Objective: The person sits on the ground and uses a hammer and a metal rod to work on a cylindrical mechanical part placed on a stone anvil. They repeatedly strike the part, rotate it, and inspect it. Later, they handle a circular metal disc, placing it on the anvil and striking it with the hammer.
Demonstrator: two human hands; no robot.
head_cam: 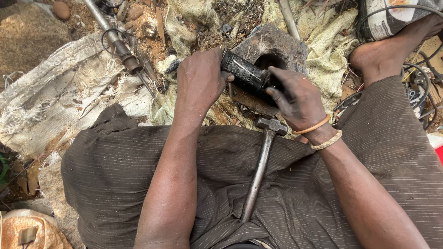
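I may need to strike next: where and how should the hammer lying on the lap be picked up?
Grip the hammer on its long metal handle, about midway, coming from above with the right hand. The handle lies bare along the lap, end towards the person, while the head sits close under the black cylinder that both hands hold, the left hand included.

Glossy black metal cylinder (247, 74), rough rusty block (277, 44), matt steel hammer (263, 161).
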